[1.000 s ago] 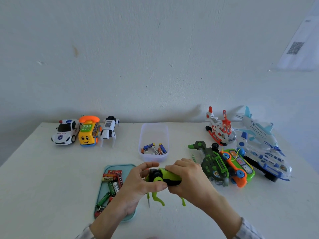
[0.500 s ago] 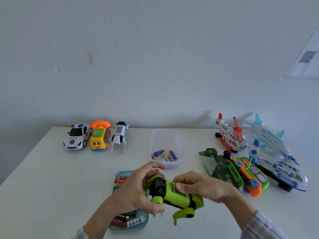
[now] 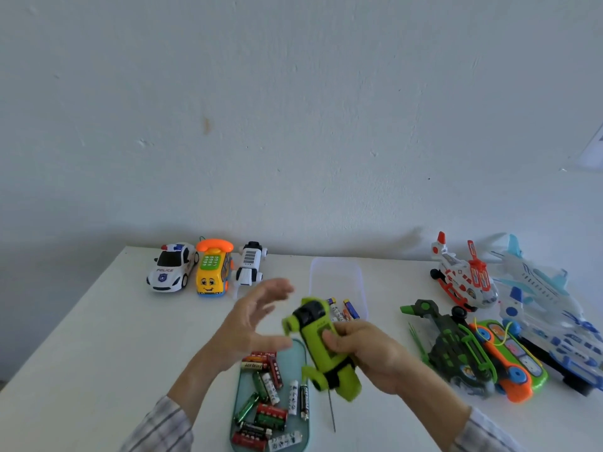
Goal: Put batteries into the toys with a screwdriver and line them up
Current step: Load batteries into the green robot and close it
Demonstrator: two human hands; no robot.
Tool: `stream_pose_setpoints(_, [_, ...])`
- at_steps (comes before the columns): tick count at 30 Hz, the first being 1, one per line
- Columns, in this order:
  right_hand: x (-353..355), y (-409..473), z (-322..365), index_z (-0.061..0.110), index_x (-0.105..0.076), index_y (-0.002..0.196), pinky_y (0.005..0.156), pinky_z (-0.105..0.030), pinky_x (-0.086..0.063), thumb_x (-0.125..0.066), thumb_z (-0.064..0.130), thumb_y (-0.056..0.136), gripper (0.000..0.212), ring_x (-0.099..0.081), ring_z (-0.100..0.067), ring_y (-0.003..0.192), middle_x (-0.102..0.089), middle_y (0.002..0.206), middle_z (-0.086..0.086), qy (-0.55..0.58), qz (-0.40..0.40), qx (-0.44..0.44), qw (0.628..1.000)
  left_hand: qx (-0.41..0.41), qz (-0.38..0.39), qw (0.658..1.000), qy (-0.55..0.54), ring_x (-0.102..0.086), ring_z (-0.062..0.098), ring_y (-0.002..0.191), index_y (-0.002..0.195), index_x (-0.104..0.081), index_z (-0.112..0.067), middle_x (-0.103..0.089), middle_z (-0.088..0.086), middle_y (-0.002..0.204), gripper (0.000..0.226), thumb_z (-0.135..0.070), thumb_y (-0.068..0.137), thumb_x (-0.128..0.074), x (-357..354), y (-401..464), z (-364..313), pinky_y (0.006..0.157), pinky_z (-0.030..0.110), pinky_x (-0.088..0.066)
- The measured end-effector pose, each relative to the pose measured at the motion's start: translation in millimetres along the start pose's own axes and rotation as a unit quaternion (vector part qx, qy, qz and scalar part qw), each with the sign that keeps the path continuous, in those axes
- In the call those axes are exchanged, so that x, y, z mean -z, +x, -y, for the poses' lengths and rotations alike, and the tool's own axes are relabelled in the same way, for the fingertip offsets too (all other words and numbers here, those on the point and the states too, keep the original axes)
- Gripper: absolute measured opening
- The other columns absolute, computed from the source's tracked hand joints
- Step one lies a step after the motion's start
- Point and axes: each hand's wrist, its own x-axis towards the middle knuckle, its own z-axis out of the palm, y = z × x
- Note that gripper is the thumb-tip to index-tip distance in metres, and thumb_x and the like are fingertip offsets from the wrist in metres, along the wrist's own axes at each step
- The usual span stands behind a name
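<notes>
The right hand (image 3: 368, 357) grasped the green toy (image 3: 321, 345) around its middle, fingers curled over the body, holding it lifted and tilted above the table (image 3: 81, 353). The left hand (image 3: 251, 324) was released, fingers spread and blurred, just beside the toy's black head end without clear contact. A thin metal shaft, probably the screwdriver (image 3: 332, 412), showed below the toy; whether the right hand also held it could not be told. Judgement: the toy appeared ready for lining up, or for a last check of its battery cover. To do this well, the toy should be set down on its legs beside the white robot dog (image 3: 249, 267), facing forward like its neighbours, with the shaft kept clear of them. The teal tray (image 3: 236, 402), nearest, held loose batteries (image 3: 267, 389) in red, green and white. Further back, the clear tub (image 3: 337, 277) held a few smaller cells at its near end. At the far left stood a police car (image 3: 171, 267), a yellow phone toy (image 3: 213, 267) and the dog in a row; the remaining toys (image 3: 473, 321) lay crowded at the right.
</notes>
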Motion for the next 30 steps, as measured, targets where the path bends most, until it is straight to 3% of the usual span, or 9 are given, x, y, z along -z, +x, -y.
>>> stream_pose_setpoints(4, [-1, 43, 24, -0.002, -0.064, 0.1, 0.056, -0.033, -0.054, -0.057, 0.019, 0.091, 0.023, -0.067, -0.033, 0.078, -0.067, 0.09, -0.017, 0.133, -0.083, -0.004, 0.988, 0.086, -0.201, 0.974, 0.05, -0.057, 0.01, 0.117, 0.115, -0.058, -0.03, -0.063, -0.008, 0.119, 0.055, -0.056, 0.068, -0.066, 27, 7, 44, 0.104, 0.034, -0.042])
stream_pose_setpoints(6, [-4, 75, 35, -0.001, -0.062, 0.105, 0.055, -0.034, -0.053, -0.058, 0.02, 0.093, 0.024, -0.067, -0.037, 0.082, -0.067, 0.091, -0.016, 0.132, -0.111, -0.015, 0.985, 0.103, -0.188, 0.961, 0.175, -0.052, 0.012, 0.122, 0.113, -0.053, -0.039, -0.058, -0.009, 0.125, 0.042, -0.06, 0.077, -0.05, 36, 9, 75, 0.106, 0.035, -0.04])
stream_pose_setpoints(10, [-14, 143, 50, 0.0, -0.063, 0.101, 0.062, -0.033, -0.058, -0.061, 0.022, 0.092, 0.024, -0.07, -0.029, 0.071, -0.07, 0.098, -0.02, 0.092, -0.179, 0.021, 0.979, 0.047, -0.145, 0.916, 0.371, -0.03, -0.004, 0.13, 0.135, -0.052, -0.019, -0.045, -0.009, 0.141, 0.037, -0.011, 0.099, -0.047, 42, 11, 125, 0.112, 0.011, -0.012])
stream_pose_setpoints(13, [-19, 184, 55, 0.007, -0.061, 0.084, 0.047, -0.022, -0.051, -0.06, 0.017, 0.093, 0.013, -0.066, -0.022, 0.063, -0.067, 0.087, -0.012, 0.062, -0.209, 0.046, 0.975, 0.024, -0.124, 0.879, 0.459, -0.026, 0.011, 0.143, 0.139, -0.049, -0.02, -0.036, -0.008, 0.15, 0.038, -0.021, 0.102, -0.042, 43, 16, 142, 0.116, 0.025, -0.007])
stream_pose_setpoints(15, [-20, 205, 54, 0.008, -0.06, 0.081, 0.047, -0.024, -0.051, -0.059, 0.015, 0.093, 0.014, -0.063, -0.02, 0.065, -0.064, 0.083, -0.009, 0.051, -0.232, 0.029, 0.971, 0.032, -0.118, 0.863, 0.491, -0.03, 0.017, 0.142, 0.137, -0.052, -0.022, -0.038, -0.004, 0.151, 0.05, -0.042, 0.103, -0.021, 47, 18, 148, 0.115, 0.034, -0.012])
stream_pose_setpoints(18, [-14, 227, 47, 0.002, -0.061, 0.093, 0.06, -0.033, -0.056, -0.06, 0.014, 0.093, 0.012, -0.063, -0.027, 0.073, -0.064, 0.091, -0.013, 0.058, -0.244, -0.012, 0.968, 0.032, -0.104, 0.856, 0.506, -0.017, 0.011, 0.143, 0.14, -0.047, -0.026, -0.024, -0.01, 0.152, 0.079, -0.059, 0.093, 0.007, 48, 21, 156, 0.116, 0.034, -0.006])
stream_pose_setpoints(23, [-6, 234, 38, 0.001, -0.057, 0.108, 0.047, -0.029, -0.055, -0.059, 0.018, 0.094, 0.023, -0.063, -0.025, 0.069, -0.064, 0.101, -0.017, 0.066, -0.239, -0.046, 0.968, 0.06, -0.097, 0.851, 0.512, -0.032, 0.017, 0.141, 0.135, -0.053, -0.026, -0.037, -0.005, 0.15, 0.055, -0.045, 0.101, -0.015, 49, 21, 159, 0.115, 0.038, -0.018])
stream_pose_setpoints(26, [-5, 237, 38, 0.0, -0.056, 0.112, 0.051, -0.031, -0.055, -0.056, 0.019, 0.096, 0.025, -0.063, -0.024, 0.066, -0.064, 0.101, -0.017, 0.057, -0.248, -0.042, 0.966, 0.047, -0.119, 0.851, 0.509, -0.043, 0.018, 0.135, 0.129, -0.059, -0.027, -0.048, -0.004, 0.144, 0.066, -0.049, 0.101, -0.004, 48, 21, 162, 0.111, 0.039, -0.026])
stream_pose_setpoints(30, [-3, 238, 35, 0.004, -0.053, 0.103, 0.044, -0.027, -0.052, -0.051, 0.018, 0.098, 0.015, -0.063, -0.018, 0.046, -0.063, 0.082, -0.011, 0.055, -0.264, -0.034, 0.962, 0.041, -0.137, 0.856, 0.497, -0.041, 0.017, 0.136, 0.129, -0.059, -0.026, -0.048, -0.005, 0.144, 0.071, -0.053, 0.099, -0.001, 47, 23, 162, 0.114, 0.032, -0.022])
